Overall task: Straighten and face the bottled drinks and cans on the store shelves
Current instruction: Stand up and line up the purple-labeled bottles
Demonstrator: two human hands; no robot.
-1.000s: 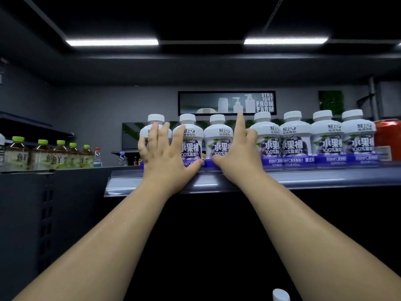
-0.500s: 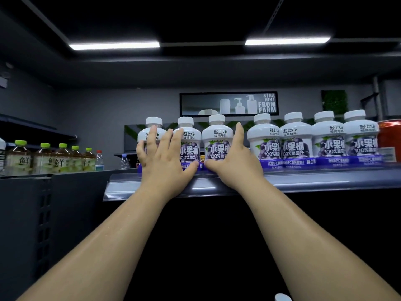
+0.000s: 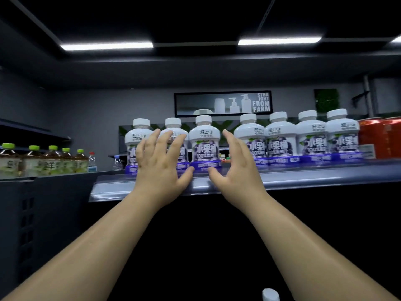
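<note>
A row of several white bottles with purple labels stands along the front of a grey shelf (image 3: 303,178). My left hand (image 3: 161,164) lies with spread fingers over the two leftmost bottles (image 3: 138,135), its thumb near the base of the third bottle (image 3: 204,144). My right hand (image 3: 237,166) is held with straight fingers just right of that third bottle, in the gap before the fourth bottle (image 3: 249,132). Neither hand grips a bottle. The third bottle's label faces forward.
Red cans (image 3: 379,137) stand at the right end of the shelf. A lower shelf on the left carries green-capped tea bottles (image 3: 51,160) and a small water bottle (image 3: 92,160). A white cap (image 3: 270,294) shows at the bottom edge.
Both hands have shifted left along the row. The right hand moved from the gap beside the fourth bottle to just right of the third, and a gap has opened there.
</note>
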